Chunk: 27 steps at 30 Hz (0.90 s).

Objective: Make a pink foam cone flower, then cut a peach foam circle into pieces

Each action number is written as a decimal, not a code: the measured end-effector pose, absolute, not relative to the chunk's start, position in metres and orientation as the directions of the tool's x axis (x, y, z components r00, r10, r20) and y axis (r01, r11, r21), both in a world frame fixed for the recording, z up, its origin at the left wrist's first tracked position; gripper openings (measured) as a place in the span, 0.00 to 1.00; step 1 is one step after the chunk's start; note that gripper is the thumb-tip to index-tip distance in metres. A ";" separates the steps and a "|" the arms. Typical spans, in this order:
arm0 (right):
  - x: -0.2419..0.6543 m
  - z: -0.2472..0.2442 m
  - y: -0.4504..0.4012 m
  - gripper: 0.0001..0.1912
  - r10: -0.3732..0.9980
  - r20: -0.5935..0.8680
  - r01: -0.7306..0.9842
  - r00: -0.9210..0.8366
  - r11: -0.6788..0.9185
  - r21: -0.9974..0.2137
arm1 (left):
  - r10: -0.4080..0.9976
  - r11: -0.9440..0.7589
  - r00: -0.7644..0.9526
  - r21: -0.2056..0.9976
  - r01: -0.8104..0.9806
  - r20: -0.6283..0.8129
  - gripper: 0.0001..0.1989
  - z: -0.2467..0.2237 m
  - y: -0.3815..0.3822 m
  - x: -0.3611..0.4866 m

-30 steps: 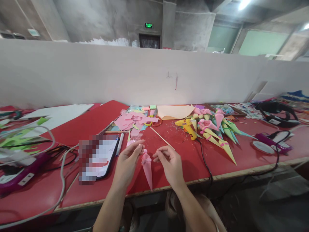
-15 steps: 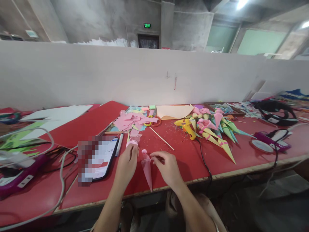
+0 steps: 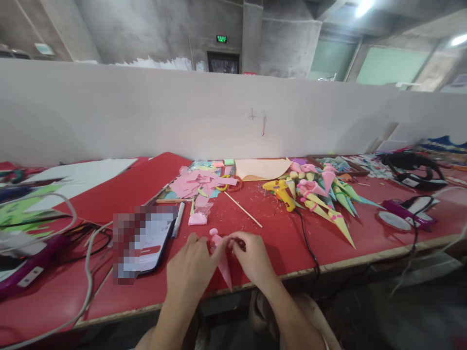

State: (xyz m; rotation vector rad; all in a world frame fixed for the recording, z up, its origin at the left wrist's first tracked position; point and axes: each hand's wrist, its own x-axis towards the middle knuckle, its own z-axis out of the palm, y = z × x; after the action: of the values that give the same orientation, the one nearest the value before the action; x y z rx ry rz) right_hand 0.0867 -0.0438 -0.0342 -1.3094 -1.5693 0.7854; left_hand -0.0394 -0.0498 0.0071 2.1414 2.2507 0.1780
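hands meet over a slim, pointed pink paper cone (image 3: 225, 273) on the red tabletop (image 3: 284, 250), close to its near edge. the cone's long axis runs mostly from far to near with a slight slant: the wide end, topped by a small round pink ball (image 3: 213, 232), lies farther off and a little to the left, while the sharp tip aims at the person, a touch to the right, and reaches about to the table's edge.

the left hand (image 3: 190, 263) is back up, its fingers bent and its thumb side over the upper left part of the cone. the right hand (image 3: 254, 255) curls loosely on the other side, thumb and forefinger drawn close together beside the left hand's tips. the fingertips overlap there, so one cannot tell how firmly either hand grips the cone, or whether something small sits between them.

beyond the left hand lies a small pink packet in clear wrap (image 3: 198, 218), and to its left a white marker (image 3: 178, 220) beside a dark-edged smartphone (image 3: 162, 240). a thin pale wooden stick (image 3: 243, 209) slants beyond the right hand. farther right, a yellow glue gun (image 3: 281, 193) rests near a heap of yellow, green and pink paper cones (image 3: 342, 223).
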 end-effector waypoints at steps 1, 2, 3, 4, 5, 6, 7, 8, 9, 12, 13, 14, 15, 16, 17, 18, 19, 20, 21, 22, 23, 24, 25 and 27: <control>0.087 -0.035 -0.043 0.12 0.969 0.248 0.398 -0.009 0.231 -0.888 | 0.998 0.052 -0.055 0.073 0.996 0.037 0.23 0.008 -0.052 -0.037; 0.087 -0.035 -0.043 0.12 0.968 0.252 0.411 -0.007 0.232 -0.882 | 0.999 0.043 -0.044 0.046 0.998 0.022 0.23 0.008 -0.053 -0.035; 0.087 -0.036 -0.043 0.12 0.967 0.256 0.422 -0.005 0.234 -0.876 | 0.999 0.036 -0.036 0.024 0.999 0.018 0.24 0.007 -0.054 -0.034; 0.087 -0.036 -0.043 0.12 0.966 0.258 0.431 -0.002 0.234 -0.872 | 0.999 0.032 -0.032 0.008 0.999 0.015 0.23 0.007 -0.055 -0.034; 0.087 -0.036 -0.043 0.12 0.966 0.257 0.437 0.000 0.232 -0.869 | 1.000 0.027 -0.027 -0.001 1.000 0.007 0.23 0.006 -0.056 -0.034; 0.087 -0.036 -0.043 0.13 0.967 0.256 0.440 0.000 0.230 -0.868 | 1.000 0.020 -0.020 -0.003 1.000 -0.005 0.22 0.005 -0.056 -0.034; 0.087 -0.036 -0.043 0.13 0.967 0.256 0.440 -0.001 0.230 -0.868 | 1.000 0.014 -0.014 0.005 1.000 -0.018 0.21 0.004 -0.056 -0.035; 0.086 -0.036 -0.043 0.13 0.967 0.256 0.436 -0.002 0.231 -0.870 | 0.999 0.011 -0.011 0.022 1.000 -0.033 0.20 0.003 -0.055 -0.036; 0.086 -0.036 -0.043 0.13 0.967 0.257 0.431 -0.005 0.234 -0.872 | 0.999 0.013 -0.011 0.046 0.999 -0.044 0.19 0.002 -0.054 -0.038; 0.086 -0.036 -0.043 0.13 0.961 0.276 0.406 -0.004 0.254 -0.878 | 0.997 0.018 -0.006 0.162 0.987 -0.073 0.18 -0.002 -0.048 -0.041; 0.086 -0.037 -0.043 0.13 0.958 0.285 0.392 0.007 0.260 -0.883 | 0.997 0.021 -0.005 0.199 0.980 -0.078 0.18 -0.004 -0.045 -0.043; 0.087 -0.037 -0.043 0.13 0.956 0.293 0.376 0.022 0.264 -0.888 | 0.997 0.021 -0.004 0.228 0.973 -0.075 0.18 -0.005 -0.042 -0.043; 0.087 -0.037 -0.042 0.13 0.953 0.300 0.358 0.038 0.267 -0.895 | 0.998 0.020 -0.004 0.247 0.969 -0.067 0.18 -0.005 -0.040 -0.044; 0.087 -0.036 -0.042 0.13 0.951 0.304 0.342 0.055 0.268 -0.901 | 0.998 0.020 -0.006 0.255 0.967 -0.054 0.18 -0.006 -0.039 -0.044; 0.087 -0.036 -0.042 0.13 0.949 0.308 0.331 0.069 0.270 -0.904 | 0.999 0.020 -0.011 0.254 0.967 -0.039 0.18 -0.006 -0.038 -0.043; 0.087 -0.036 -0.042 0.13 0.946 0.314 0.324 0.080 0.273 -0.906 | 1.000 0.019 -0.013 0.248 0.969 -0.023 0.18 -0.007 -0.037 -0.042; 0.088 -0.036 -0.042 0.13 0.944 0.319 0.320 0.085 0.277 -0.906 | 1.000 0.013 -0.011 0.243 0.970 -0.007 0.18 -0.008 -0.036 -0.041; 0.088 -0.036 -0.042 0.13 0.943 0.322 0.316 0.085 0.281 -0.906 | 1.000 0.003 -0.006 0.242 0.970 0.010 0.18 -0.009 -0.036 -0.040; 0.088 -0.036 -0.042 0.13 0.943 0.324 0.313 0.080 0.285 -0.906 | 0.999 -0.009 0.001 0.249 0.968 0.032 0.17 -0.011 -0.036 -0.039; 0.088 -0.036 -0.042 0.13 0.943 0.324 0.310 0.077 0.287 -0.907 | 0.998 -0.026 0.012 0.268 0.963 0.056 0.17 -0.013 -0.035 -0.038; 0.088 -0.036 -0.042 0.13 0.943 0.326 0.308 0.073 0.289 -0.906 | 0.996 -0.046 0.023 0.296 0.954 0.082 0.18 -0.015 -0.034 -0.038; 0.088 -0.035 -0.042 0.12 0.942 0.328 0.307 0.073 0.292 -0.906 | 0.993 -0.064 0.028 0.327 0.943 0.113 0.20 -0.017 -0.032 -0.039; 0.088 -0.035 -0.042 0.12 0.940 0.332 0.304 0.078 0.295 -0.906 | 0.988 -0.078 0.026 0.353 0.932 0.152 0.22 -0.018 -0.030 -0.041; 0.088 -0.034 -0.042 0.12 0.937 0.338 0.292 0.090 0.300 -0.908 | 0.967 -0.103 0.006 0.367 0.925 0.254 0.22 -0.020 -0.024 -0.050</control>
State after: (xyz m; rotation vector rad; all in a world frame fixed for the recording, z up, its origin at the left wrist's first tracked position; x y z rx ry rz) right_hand 0.0883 -0.0425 -0.0342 -1.2126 -1.4375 0.7185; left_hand -0.0498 -0.0242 -0.0197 2.1590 2.0381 0.6839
